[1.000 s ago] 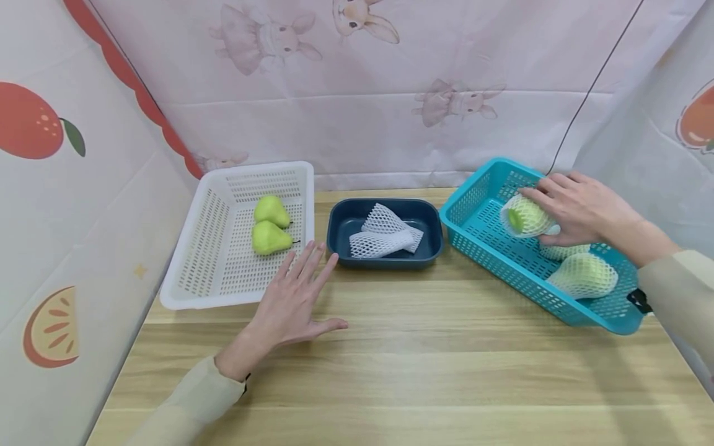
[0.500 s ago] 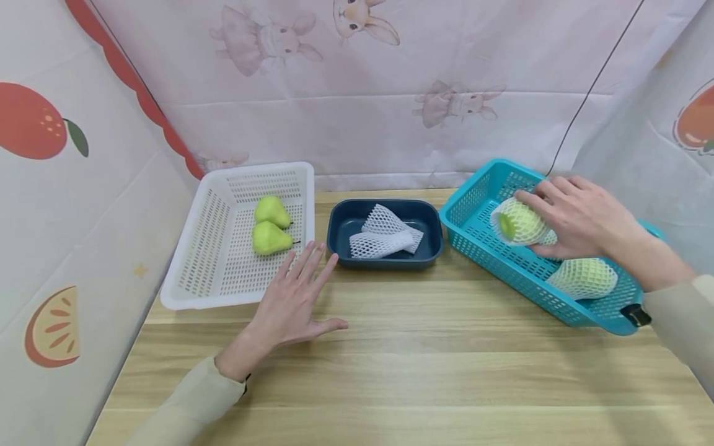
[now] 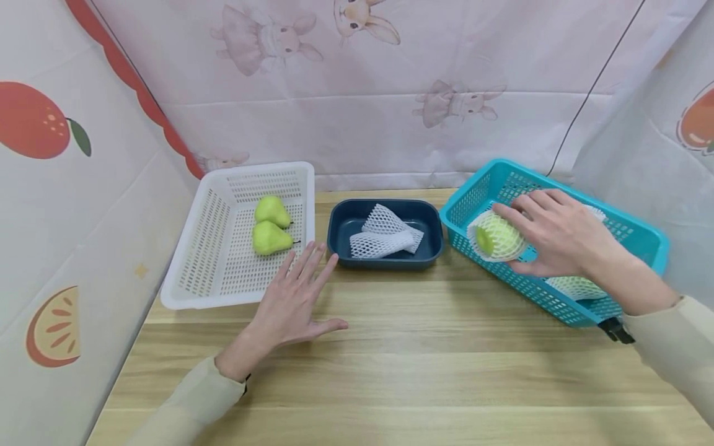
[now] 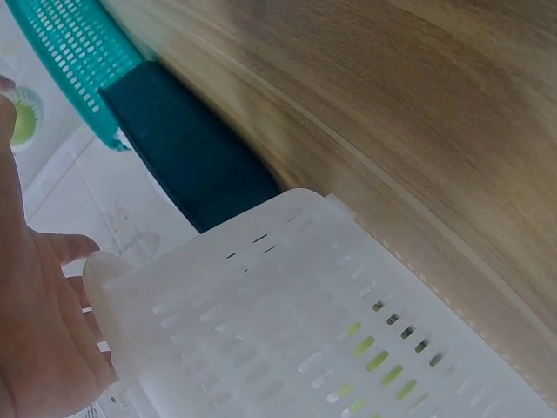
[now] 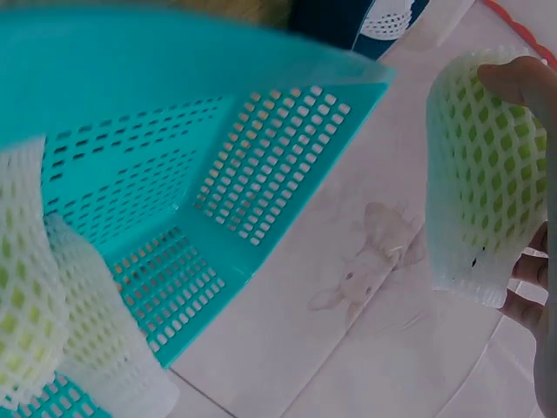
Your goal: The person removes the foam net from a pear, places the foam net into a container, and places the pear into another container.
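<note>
My right hand (image 3: 563, 232) grips a green pear in a white foam net (image 3: 499, 236) above the teal basket (image 3: 652, 230). In the right wrist view this netted pear (image 5: 487, 165) is well clear of the basket's rim. Two more netted pears lie in the basket, one (image 5: 26, 287) beside the other (image 5: 109, 340); the hand partly covers them in the head view. My left hand (image 3: 292, 303) holds nothing, its fingers spread at the near right corner of the white basket (image 3: 310, 192). Two bare green pears, one (image 3: 270, 238) in front of the other (image 3: 271, 211), lie inside it.
A dark blue tray (image 3: 385, 264) stands between the baskets with two foam nets inside, one (image 3: 376, 245) crossing the other (image 3: 385, 220). All stand along the back of the wooden table (image 3: 401, 359). Printed cloth (image 3: 379, 136) hangs close behind and on both sides.
My right hand has moved left and toward me with the netted pear, from over the middle of the teal basket to near its front left side. My left hand has stayed still.
</note>
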Demonstrator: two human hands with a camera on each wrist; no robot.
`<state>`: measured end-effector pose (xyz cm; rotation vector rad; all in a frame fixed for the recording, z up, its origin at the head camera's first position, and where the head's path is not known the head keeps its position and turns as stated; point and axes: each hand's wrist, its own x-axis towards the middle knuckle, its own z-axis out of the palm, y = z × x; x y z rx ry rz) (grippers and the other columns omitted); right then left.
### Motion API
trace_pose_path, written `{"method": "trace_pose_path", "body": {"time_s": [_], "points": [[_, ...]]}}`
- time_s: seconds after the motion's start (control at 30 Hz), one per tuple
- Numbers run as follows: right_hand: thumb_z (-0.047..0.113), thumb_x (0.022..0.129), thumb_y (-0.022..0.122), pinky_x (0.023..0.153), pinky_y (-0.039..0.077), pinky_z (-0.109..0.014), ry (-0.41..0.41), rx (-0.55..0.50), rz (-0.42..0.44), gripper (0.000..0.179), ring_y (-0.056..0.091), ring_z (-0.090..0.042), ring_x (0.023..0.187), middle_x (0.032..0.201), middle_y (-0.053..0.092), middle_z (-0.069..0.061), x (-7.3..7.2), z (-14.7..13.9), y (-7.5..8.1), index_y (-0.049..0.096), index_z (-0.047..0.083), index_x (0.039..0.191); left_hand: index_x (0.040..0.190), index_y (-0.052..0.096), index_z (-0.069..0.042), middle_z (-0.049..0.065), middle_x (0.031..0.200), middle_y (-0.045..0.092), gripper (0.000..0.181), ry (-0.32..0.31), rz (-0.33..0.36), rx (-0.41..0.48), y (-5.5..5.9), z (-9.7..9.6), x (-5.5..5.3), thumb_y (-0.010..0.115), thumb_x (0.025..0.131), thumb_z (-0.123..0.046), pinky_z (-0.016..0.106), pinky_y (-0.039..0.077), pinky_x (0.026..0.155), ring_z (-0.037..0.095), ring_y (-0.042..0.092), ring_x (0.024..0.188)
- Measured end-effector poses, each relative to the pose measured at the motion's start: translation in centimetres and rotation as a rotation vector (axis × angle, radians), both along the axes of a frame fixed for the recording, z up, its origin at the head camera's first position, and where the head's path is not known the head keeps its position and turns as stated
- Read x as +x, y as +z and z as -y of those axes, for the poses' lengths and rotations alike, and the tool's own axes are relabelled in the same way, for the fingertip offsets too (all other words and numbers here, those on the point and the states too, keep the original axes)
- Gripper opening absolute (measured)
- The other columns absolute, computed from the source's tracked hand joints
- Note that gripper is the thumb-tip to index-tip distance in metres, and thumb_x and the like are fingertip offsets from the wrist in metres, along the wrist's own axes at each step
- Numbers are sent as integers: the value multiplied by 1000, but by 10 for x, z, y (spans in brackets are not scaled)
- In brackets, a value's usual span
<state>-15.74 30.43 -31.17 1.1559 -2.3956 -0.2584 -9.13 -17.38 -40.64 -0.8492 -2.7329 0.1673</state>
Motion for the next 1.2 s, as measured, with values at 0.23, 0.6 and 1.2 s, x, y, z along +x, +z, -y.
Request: {"method": "trace_pose_path", "body": {"time_s": [0.23, 0.6, 1.2], "points": [[77, 92, 31, 90, 56, -55, 19, -12, 7, 91, 63, -40, 105, 114, 70, -18, 6, 15, -6, 59, 5, 139, 167, 29, -13, 18, 175, 25, 124, -3, -7, -7, -1, 0, 0, 4, 82, -99, 58, 26, 133, 37, 28, 163], [65, 63, 84, 90, 57, -51, 31, -17, 8, 97, 65, -36, 104, 112, 70, -14, 13, 42, -20, 62, 6, 136, 167, 29, -12, 19, 175, 26, 122, -7, -11, -7, -1, -1, 0, 16, 83, -100, 58, 27, 132, 38, 29, 162], [71, 55, 88, 83, 58, -46, 110, -111, -32, 102, 65, -33, 96, 104, 70, -11, 12, 83, -56, 66, 8, 131, 167, 29, -13, 18, 175, 26, 121, 4, 3, -12, -2, -2, -1, 32, 82, -99, 58, 25, 133, 37, 28, 163]]}}
